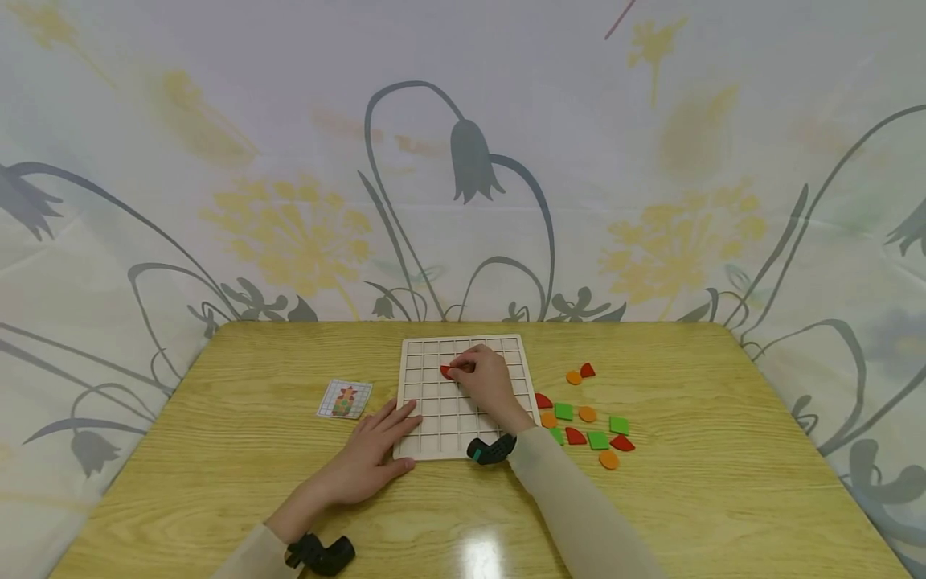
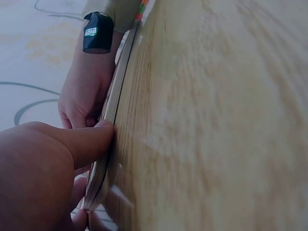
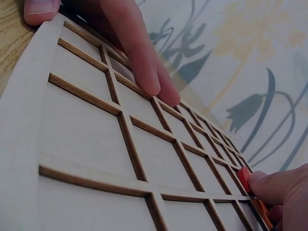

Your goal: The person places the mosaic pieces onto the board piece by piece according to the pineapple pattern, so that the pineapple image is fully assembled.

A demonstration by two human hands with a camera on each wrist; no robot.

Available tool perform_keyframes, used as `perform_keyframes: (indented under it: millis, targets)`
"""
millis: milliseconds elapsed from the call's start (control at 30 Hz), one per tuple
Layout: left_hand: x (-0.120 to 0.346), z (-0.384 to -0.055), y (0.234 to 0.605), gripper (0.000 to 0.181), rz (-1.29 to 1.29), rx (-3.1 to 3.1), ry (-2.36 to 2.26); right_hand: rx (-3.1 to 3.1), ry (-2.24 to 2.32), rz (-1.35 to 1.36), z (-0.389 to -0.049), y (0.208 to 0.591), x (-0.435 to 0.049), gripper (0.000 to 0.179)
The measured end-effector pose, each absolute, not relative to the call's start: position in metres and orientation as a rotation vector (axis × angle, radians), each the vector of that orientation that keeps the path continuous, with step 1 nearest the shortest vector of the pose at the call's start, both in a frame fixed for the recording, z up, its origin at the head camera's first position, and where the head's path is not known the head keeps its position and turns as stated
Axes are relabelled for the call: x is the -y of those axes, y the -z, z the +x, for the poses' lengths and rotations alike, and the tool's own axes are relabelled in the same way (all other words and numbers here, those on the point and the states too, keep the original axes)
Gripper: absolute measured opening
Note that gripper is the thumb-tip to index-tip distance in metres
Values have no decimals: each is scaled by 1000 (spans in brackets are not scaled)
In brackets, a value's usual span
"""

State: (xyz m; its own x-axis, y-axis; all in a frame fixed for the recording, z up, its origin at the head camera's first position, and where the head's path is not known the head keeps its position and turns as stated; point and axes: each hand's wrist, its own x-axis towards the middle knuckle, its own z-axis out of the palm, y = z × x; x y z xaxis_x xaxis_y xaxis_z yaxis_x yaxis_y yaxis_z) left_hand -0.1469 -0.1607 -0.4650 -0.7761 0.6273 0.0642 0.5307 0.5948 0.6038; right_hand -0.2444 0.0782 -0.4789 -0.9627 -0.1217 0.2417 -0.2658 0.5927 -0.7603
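Pale wood forms the grid board [image 1: 450, 424], its near left corner steadied by the person's left hand [image 1: 370, 454], fingers extended and spread, gripping nothing; that contact should help stop sliding. Farther up, the right hand [image 1: 486, 384] pinches a red piece [image 1: 446, 372] between thumb and fingertips at the upper-middle cells; whether it is seated cannot be told. Good seating likely calls for squaring any straight edges to the ridges before pressing it flat.

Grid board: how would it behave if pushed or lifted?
Likely stiff: the straight-edged grid board looks wooden. Probably light for its area, since its edge looks thin. Pushed, it should slide rather than tip, lying flat on the table.
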Motion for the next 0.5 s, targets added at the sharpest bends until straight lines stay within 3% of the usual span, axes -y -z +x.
perform_keyframes:
  millis: [500]
  targets:
    - [160, -146, 463, 60, 967, -2660, -937, 2666, -1312, 374, -245, 481, -80, 12]
